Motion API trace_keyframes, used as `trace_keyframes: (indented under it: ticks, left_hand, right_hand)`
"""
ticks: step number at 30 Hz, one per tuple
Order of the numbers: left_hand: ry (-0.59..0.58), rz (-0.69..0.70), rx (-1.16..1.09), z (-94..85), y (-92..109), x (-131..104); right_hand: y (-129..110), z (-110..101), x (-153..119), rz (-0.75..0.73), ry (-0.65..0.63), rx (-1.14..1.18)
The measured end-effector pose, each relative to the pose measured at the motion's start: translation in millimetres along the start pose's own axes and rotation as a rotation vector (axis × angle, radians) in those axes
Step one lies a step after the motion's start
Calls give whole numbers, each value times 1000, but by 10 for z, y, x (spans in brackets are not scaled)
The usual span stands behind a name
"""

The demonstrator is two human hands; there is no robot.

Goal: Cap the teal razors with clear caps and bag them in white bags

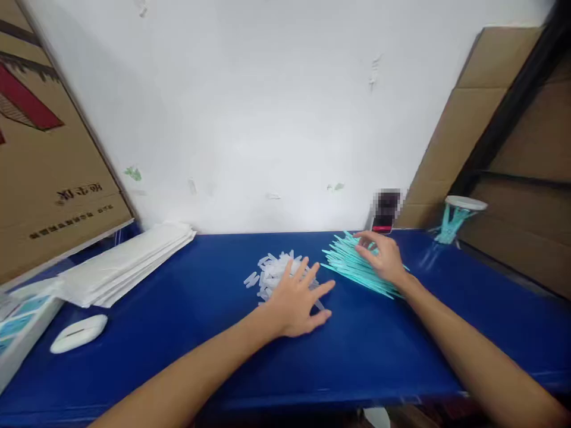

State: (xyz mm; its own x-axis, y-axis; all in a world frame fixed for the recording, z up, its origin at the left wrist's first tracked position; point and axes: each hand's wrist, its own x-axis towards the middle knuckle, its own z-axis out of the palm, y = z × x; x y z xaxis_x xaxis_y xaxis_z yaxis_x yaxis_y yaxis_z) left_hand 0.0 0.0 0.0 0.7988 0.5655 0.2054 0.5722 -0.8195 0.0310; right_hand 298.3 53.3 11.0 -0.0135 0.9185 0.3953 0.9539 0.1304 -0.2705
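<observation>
holds the left hand (300, 302) over a heap of small clear plastic pieces (269, 276) near the middle of the blue table (357, 368), with fingers spread wide and gripping nothing. holds the right hand (380, 255) over a pile of teal sticks (350, 263) to the right of the heap, with fingers half curled; cannot tell whether pinching a stick. has, off to the left, a stack of white sheets (129, 260) beyond a white oval object (79, 333).

One heap of whitish pieces (269, 276), one of turquoise sticks (347, 261), one white oval object (89, 328), one blue table (178, 321)
</observation>
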Motion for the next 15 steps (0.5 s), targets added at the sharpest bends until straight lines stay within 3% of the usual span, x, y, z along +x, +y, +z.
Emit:
trace_keyframes:
  ticks: [5, 11, 15]
  left_hand:
    - [-115, -129, -36, -90, -197, -11]
    - [-109, -142, -96, -98, -384, -26]
    - [-106, -174, -84, -118, -506, -35]
  right_hand:
    - [73, 22, 14, 62, -60, -60]
    - [171, 18, -10, 301, -178, -119]
    - [175, 25, 13, 321, -263, -92]
